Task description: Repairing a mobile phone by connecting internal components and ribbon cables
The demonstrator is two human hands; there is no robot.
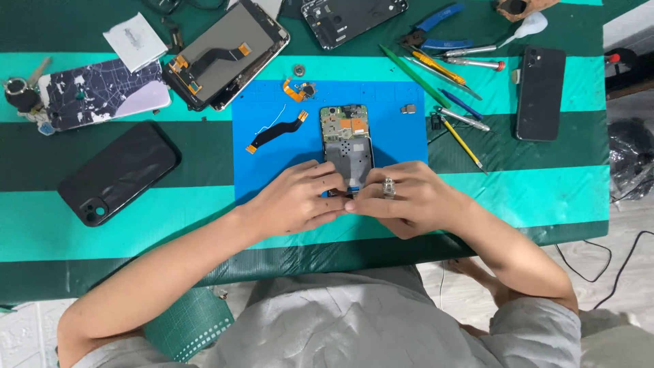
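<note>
An opened phone (347,138) with its circuit board bared lies upright on a blue work mat (395,140). My left hand (294,199) and my right hand (403,197) meet at the phone's near end, fingers pinched on its lower part. A ring sits on a right-hand finger. What lies under the fingertips is hidden. A black flex cable (276,132) rests on the mat to the left of the phone, and a small orange flex part (298,89) lies near the mat's top edge.
A black phone (117,173) lies at left, another black phone (540,93) at right. A cracked patterned back cover (102,92), a screen assembly (228,51) and a second phone frame (351,19) sit at the back. Blue-handled pliers (436,31), screwdrivers and tweezers (456,95) lie at right.
</note>
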